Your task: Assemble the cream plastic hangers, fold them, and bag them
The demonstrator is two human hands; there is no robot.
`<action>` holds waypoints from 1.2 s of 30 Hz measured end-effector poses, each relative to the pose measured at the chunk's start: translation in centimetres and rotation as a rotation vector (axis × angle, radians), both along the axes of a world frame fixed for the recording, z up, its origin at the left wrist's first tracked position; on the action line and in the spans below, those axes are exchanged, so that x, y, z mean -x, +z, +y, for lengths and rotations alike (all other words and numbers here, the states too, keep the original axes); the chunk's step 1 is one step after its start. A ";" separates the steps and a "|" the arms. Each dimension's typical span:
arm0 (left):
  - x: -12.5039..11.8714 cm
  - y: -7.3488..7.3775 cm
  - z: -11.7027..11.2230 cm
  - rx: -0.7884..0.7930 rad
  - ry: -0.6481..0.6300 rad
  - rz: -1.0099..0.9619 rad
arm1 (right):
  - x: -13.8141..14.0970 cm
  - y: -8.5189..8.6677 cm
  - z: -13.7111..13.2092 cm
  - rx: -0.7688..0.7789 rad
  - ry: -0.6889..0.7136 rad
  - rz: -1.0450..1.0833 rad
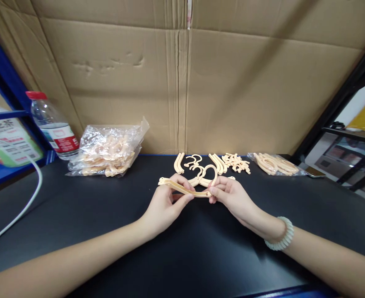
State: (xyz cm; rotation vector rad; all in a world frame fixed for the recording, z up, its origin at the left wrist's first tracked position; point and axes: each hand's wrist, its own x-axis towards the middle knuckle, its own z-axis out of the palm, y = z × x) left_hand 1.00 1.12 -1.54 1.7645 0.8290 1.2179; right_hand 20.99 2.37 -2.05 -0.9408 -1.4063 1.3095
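My left hand (170, 203) pinches a cream plastic hanger arm (182, 189) between thumb and fingers. At the arm's right end, my right hand (229, 193) grips a curved hanger hook (212, 169) of the same colour. Hook and arm meet at my right fingertips; whether they are joined I cannot tell. Just behind my hands lies a hanger (198, 180) with its hook up, partly hidden by my fingers. Farther back are loose hanger arms (179, 163), loose hooks (194, 159), more arms (218, 163) and a pile of small connector pieces (236, 162).
A clear bag of cream parts (108, 151) stands at the back left beside a water bottle (55, 128). Another bag (275, 163) lies at the back right, near a phone-like flat object (314, 172). A white cable (30, 203) crosses the black table's left side. Cardboard (123, 82) walls the back.
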 end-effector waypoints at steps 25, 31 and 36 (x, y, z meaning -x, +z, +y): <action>-1.7 0.4 -2.0 0.441 -0.076 -0.169 | 0.2 1.0 -0.5 -0.122 0.213 -0.073; -1.5 0.7 -1.8 0.543 0.034 -0.246 | -4.1 1.7 3.8 -0.473 -0.110 -0.405; -1.5 0.4 -1.8 0.521 0.043 -0.264 | -6.8 1.2 7.2 -0.845 -0.137 -0.873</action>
